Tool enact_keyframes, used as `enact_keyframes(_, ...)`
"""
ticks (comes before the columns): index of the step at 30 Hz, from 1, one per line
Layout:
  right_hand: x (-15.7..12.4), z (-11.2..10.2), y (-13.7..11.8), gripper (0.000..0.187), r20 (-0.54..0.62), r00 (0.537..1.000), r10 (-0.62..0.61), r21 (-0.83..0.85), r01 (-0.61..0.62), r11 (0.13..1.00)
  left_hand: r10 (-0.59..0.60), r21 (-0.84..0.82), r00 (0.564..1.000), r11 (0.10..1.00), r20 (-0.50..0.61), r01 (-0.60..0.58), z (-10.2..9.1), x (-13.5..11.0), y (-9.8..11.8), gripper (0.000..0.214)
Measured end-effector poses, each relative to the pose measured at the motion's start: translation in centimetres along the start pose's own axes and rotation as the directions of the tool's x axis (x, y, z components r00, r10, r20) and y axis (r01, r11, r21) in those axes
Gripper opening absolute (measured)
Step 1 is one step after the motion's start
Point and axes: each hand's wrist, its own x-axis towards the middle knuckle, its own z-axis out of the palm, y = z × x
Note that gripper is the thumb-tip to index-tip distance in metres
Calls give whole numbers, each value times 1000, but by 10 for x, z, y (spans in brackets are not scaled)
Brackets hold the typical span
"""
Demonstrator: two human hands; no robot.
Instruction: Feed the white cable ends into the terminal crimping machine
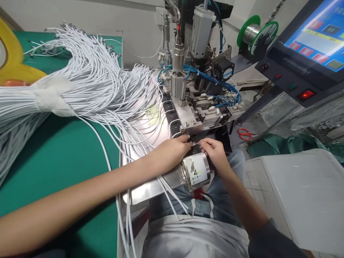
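Note:
At the front of a benchtop machine (185, 107), both my hands come close together. My left hand (172, 152) is closed, with a small silvery connector (194, 144) at its fingertips. My right hand (214, 150) pinches a thin piece that reaches toward this connector; its kind is too small to make out. White cables (134, 134) run from a large bundle on the left to the machine, and some pass under my left forearm. Just below the hands sits a metal cylinder (197, 170) with a white label.
The bundle, tied with a white wrap (55, 95), lies on a green table mat (80, 154). A solder-like wire spool (252, 34) and a lit control screen (319, 36) stand at right. Red-handled scissors (245, 134) lie beyond a white box lid (298, 190).

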Motion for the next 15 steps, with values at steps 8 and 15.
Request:
enact_keyframes(8,5,6,-5,21,9,1000,12,-13,-12,1000,8,90,1000,996,-26,-5,1,-2,-1,28)
enact_keyframes(15,7,4,-2,19,49,998,43,-5,-43,999,39,240,999,970,32,-46,-3,-2,0,30)
